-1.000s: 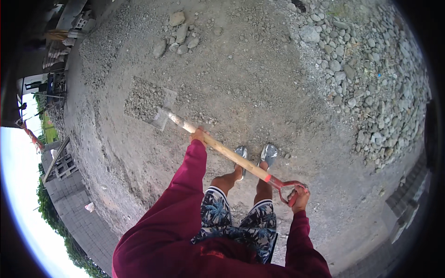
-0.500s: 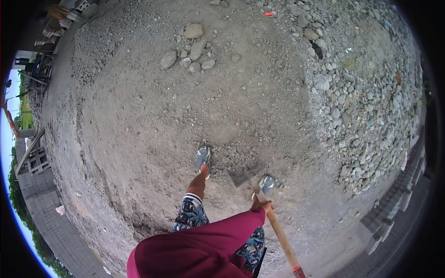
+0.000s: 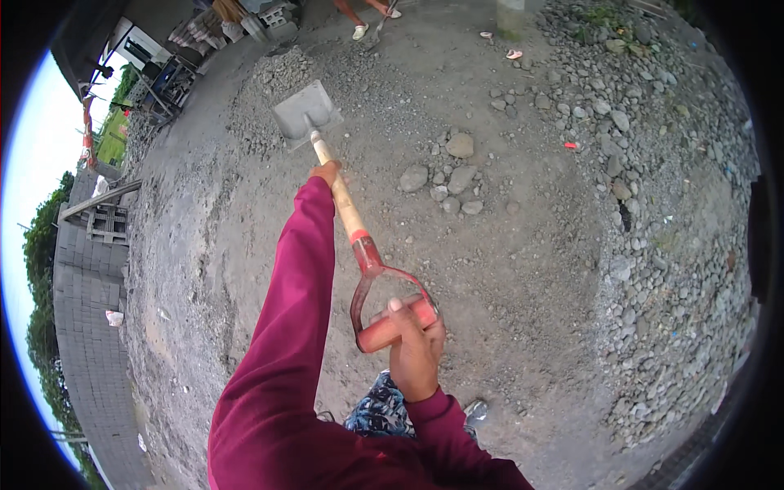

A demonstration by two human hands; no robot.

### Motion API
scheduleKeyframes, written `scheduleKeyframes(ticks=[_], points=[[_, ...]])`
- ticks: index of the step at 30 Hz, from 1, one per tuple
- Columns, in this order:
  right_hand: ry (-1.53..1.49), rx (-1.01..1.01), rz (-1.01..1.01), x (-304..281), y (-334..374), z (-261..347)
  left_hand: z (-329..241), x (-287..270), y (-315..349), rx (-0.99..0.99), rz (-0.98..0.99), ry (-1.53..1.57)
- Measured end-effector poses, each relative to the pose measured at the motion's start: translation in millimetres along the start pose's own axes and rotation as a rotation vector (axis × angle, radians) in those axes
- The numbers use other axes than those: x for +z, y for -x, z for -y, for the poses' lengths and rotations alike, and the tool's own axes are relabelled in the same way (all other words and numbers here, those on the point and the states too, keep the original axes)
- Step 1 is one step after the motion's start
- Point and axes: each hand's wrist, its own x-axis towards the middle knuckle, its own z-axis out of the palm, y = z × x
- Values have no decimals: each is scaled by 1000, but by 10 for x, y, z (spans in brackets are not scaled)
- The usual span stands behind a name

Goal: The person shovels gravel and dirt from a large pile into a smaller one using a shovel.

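Observation:
A shovel (image 3: 349, 214) with a wooden shaft and a red D-shaped handle stretches out in front of me, its blade up and to the left. My left hand (image 3: 327, 173) is wrapped round the shaft close below the blade. The red grip of the handle is held in my right hand (image 3: 415, 353), the thumb lying over it. The grey square blade (image 3: 307, 112) shows a bare face, with no load that I can make out, in front of a gravel heap (image 3: 282, 72). Whether the blade touches the ground, I cannot tell.
Several large stones (image 3: 441, 175) lie ahead, right of the shaft. Loose rubble (image 3: 678, 310) spreads along the right side. A grey block wall (image 3: 90, 343) and a wooden pallet (image 3: 109, 223) stand at left. At the far top, another person's legs (image 3: 351, 15) show beside a tool.
The shovel has swung from low beside my right foot up and forward to the left, both arms now reaching out. My view has tilted up, bringing the gravel heap and the other person into sight.

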Motion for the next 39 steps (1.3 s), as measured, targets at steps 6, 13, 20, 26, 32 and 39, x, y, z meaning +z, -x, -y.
scheduleKeyframes(ticks=[6,13,20,26,32,39], points=[[-96,69,-74,-1232,549,170,1935,238,452,-249,4,603],[373,-169,-511,-4407,1660,392,3978,1988,2839,-609,-81,313],[263,85,-914,-6727,3147,760,4907,2832,4846,-585,111,512],[317,98,-1471,-7708,4881,809,6307,4586,6083,-976,429,169],[557,186,-1856,-8092,6159,1684,7328,5957,8350,-1219,629,-56],[672,133,-1721,-9193,5215,2167,7649,6969,7797,-1311,620,147]])
